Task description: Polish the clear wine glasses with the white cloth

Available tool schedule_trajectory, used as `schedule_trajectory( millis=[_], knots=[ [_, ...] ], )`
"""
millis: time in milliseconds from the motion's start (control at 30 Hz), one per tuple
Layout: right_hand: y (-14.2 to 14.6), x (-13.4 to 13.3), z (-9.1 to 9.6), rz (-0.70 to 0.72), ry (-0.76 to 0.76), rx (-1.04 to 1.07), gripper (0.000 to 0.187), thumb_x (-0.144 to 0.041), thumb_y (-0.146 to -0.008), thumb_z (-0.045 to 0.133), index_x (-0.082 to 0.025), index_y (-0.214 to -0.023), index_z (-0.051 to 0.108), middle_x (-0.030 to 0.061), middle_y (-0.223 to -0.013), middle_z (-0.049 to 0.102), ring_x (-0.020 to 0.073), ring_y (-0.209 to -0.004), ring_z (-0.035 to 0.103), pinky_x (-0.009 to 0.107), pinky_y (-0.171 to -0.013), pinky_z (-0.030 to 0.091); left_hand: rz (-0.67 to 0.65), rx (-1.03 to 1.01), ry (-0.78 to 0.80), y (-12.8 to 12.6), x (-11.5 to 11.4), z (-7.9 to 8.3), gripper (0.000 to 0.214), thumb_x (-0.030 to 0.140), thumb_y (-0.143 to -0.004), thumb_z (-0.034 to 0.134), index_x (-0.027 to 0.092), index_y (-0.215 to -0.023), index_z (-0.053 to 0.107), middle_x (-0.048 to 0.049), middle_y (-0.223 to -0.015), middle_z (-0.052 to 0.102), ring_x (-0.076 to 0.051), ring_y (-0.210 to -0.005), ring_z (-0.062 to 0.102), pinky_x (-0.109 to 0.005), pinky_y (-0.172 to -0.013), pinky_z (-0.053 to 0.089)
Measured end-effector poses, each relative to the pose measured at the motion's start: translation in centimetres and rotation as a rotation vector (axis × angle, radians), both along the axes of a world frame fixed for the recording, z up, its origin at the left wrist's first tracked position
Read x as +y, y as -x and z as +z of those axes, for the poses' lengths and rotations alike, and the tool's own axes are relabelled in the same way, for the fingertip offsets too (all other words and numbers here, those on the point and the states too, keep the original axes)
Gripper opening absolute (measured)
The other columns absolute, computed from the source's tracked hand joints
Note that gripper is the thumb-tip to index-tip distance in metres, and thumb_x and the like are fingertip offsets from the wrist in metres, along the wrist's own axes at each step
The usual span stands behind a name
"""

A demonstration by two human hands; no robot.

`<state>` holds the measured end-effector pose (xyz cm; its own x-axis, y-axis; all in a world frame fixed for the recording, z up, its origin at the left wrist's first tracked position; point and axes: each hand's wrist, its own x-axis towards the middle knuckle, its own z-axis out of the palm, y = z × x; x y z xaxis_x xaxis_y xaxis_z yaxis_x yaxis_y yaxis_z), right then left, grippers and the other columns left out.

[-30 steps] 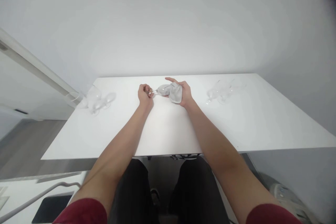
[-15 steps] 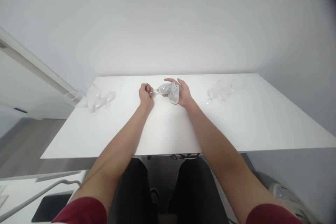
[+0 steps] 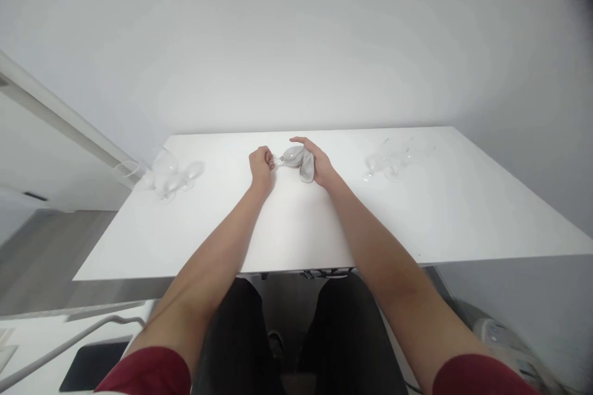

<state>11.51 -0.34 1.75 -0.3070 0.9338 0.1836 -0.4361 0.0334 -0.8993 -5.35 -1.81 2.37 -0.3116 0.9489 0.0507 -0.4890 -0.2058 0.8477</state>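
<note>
A clear wine glass [image 3: 291, 155] lies sideways above the middle of the white table [image 3: 445, 216]. My left hand [image 3: 260, 166] is closed, pinching the glass by its stem. My right hand [image 3: 317, 162] is wrapped round a grey cloth [image 3: 306, 166] and presses it against the bowl of the glass. Both forearms reach out over the table's front edge.
Several clear wine glasses [image 3: 164, 174] stand or lie at the table's left edge. Another group of clear glasses [image 3: 393, 159] sits at the right rear. A white wall rises directly behind the table. My dark-trousered legs show under the front edge.
My right hand has turned over the bowl, bunching the cloth narrower and tighter around the glass. My left hand has shifted slightly right along the stem.
</note>
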Motion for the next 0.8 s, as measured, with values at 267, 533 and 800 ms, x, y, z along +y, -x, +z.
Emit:
schedule_trajectory(
  millis=[267,533,800],
  knots=[
    [-0.2,0.1,-0.3,-0.096,-0.148,-0.233,0.036,-0.052,-0.089,0.066,-0.025,-0.11,0.078,0.002,-0.1,0.074,0.0232,-0.094,0.067,0.034,-0.085,0.053,-0.02,0.004,-0.011,0.3,0.4,-0.3,0.048,0.027,-0.087,0.068,0.02,-0.054,0.033,0.0051,-0.056,0.027,-0.007,-0.045,0.029,-0.021,-0.043,0.018],
    [-0.2,0.2,-0.4,-0.098,-0.216,-0.27,0.037,-0.033,-0.078,0.072,-0.029,-0.115,0.07,-0.0018,-0.089,0.066,0.0209,-0.082,0.059,0.031,-0.076,0.048,-0.022,-0.032,0.007,0.6,1.1,-0.8,0.046,0.031,-0.087,0.067,0.022,-0.056,0.033,0.0053,-0.055,0.029,-0.007,-0.043,0.031,-0.023,-0.041,0.02],
    [-0.6,0.6,-0.8,-0.371,-0.177,-0.068,0.061,-0.031,-0.077,0.074,-0.036,-0.136,0.06,-0.0017,-0.093,0.063,0.0217,-0.087,0.06,0.034,-0.081,0.053,-0.195,0.041,-0.014,-0.6,0.5,-0.7,0.015,0.021,-0.079,0.07,0.02,-0.07,0.057,0.006,-0.061,0.041,-0.005,-0.044,0.035,-0.017,-0.039,0.023]
  ],
)
